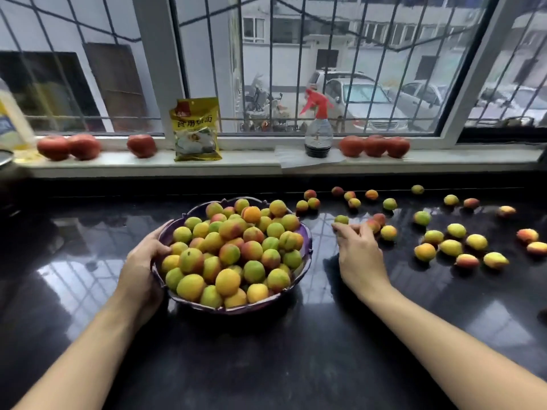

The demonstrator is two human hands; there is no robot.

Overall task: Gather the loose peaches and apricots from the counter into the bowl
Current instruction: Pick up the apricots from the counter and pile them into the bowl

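Nearest to me, two bare forearms stretch out over the dark, shiny counter (266, 365). Her left hand (145, 261) cups the near left rim of the purple bowl (306, 235), thumb hooked over the edge among the fruit, steadying it. That bowl is already heaped well above its rim with small peaches and apricots (231, 253), yellow, green and blushed red, so I'd judge the job well past halfway, though room on top is running short and a careless drop could send a few rolling off.

Just right of the bowl, her right hand (359, 250) lies low on the counter, fingers loosely bent and reaching onto a little cluster of fruit (373, 224); the fingertips seem to touch one or two, but whether any is truly pinched I cannot tell.

Beyond and to the right, the loose fruit (451, 247) lies scattered well apart across the counter, some two dozen pieces by my eye, running back to the far edge under the sill. All of that is left to gather.

Farther back, the windowsill (251, 161) carries several red tomatoes (374, 145), a yellow packet (196, 130) and a spray bottle (318, 134) with a red top; outside, past the window bars, parked cars
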